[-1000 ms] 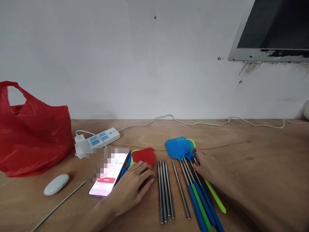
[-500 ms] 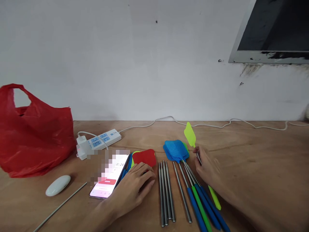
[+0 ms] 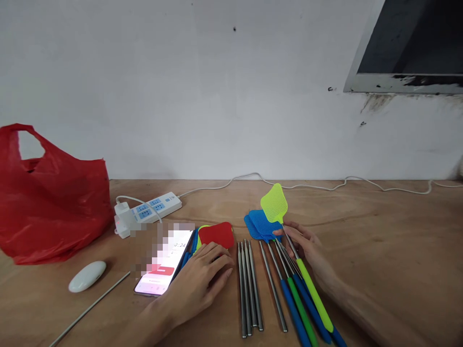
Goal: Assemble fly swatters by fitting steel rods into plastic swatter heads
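Your right hand (image 3: 306,245) pinches the yellow swatter (image 3: 303,267); whether your left hand (image 3: 202,273) grips the red swatter (image 3: 217,233), I cannot tell.

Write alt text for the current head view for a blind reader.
The right hand holds a yellow swatter over blue swatters on a wooden table. The left hand lies at a red swatter head beside a lit phone, with metal rods between the hands and a red bag at far left.
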A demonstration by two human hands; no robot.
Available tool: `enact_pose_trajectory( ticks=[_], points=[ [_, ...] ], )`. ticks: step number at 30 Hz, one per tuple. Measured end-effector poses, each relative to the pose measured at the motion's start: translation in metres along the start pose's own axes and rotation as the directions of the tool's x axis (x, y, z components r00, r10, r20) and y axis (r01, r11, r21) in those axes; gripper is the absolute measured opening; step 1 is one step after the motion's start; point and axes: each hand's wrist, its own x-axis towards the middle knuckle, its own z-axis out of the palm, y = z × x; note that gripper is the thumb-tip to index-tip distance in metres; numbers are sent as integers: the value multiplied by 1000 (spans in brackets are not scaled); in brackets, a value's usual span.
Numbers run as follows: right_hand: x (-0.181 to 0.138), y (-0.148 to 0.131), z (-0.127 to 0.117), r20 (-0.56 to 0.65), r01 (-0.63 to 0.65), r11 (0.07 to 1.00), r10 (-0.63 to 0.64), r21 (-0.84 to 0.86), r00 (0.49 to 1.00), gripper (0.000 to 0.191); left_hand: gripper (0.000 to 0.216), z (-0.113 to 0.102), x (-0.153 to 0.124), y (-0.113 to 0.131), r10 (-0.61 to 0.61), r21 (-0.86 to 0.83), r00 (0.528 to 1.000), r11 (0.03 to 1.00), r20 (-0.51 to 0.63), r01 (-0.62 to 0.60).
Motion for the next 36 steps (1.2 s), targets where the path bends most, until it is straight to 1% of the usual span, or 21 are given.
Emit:
enact_pose_trajectory(
  ticks=[2, 4, 6, 9, 13, 15, 18, 21, 23, 27, 28, 31, 36],
  points=[
    [-3, -3, 1, 0, -43, 995, 43, 86, 999, 46, 19, 0, 0, -1, 6, 4, 1000, 1000, -13, -6],
    [-5, -4, 0, 37, -56, 990, 52, 132, 998, 40, 19, 0, -1, -1, 15, 7, 1000, 1000, -25, -15],
    [-6, -3, 0, 82, -46, 990, 35, 132, 996, 32, 19, 1, -2, -2, 21, 7, 999, 1000, -34, -21],
    [-8, -1, 0, 109, -38, 993, 26, 112, 994, 24, 19, 1, -2, 0, 22, -23, 999, 999, -30, -22],
    [-12, -2, 3, 160, -50, 989, 28, 138, 987, 20, 18, 1, -2, 4, 6, -154, 999, 988, -31, -11],
    [-13, -2, 4, 185, -36, 988, 7, 153, 983, 22, 18, 1, -2, 7, -17, -232, 999, 973, -38, 8],
    [-16, 0, 5, 235, 7, 990, -41, 143, 971, 33, 22, 2, -4, 10, -64, -333, 998, 941, -24, 52],
    [-21, 3, 7, 305, 80, 992, -108, 102, 946, 40, 30, 4, -7, 12, -128, -438, 992, 892, -4, 114],
    [-25, 7, 9, 366, 99, 991, -124, 87, 922, 46, 33, 6, -8, 13, -177, -482, 984, 864, -16, 148],
    [-29, 14, 11, 480, 106, 991, -134, 86, 867, 58, 25, 9, -6, 15, -259, -468, 964, 861, -67, 199],
    [-30, 16, 11, 500, 118, 989, -146, 87, 853, 60, 25, 10, -5, 15, -257, -463, 965, 862, -52, 205],
    [-32, 20, 10, 541, 150, 986, -168, 78, 824, 60, 23, 12, -4, 15, -219, -462, 975, 860, 46, 215],
    [-34, 21, 11, 570, 173, 984, -168, 46, 804, 59, 21, 16, -5, 15, -215, -410, 975, 885, 61, 221]
  ],
)
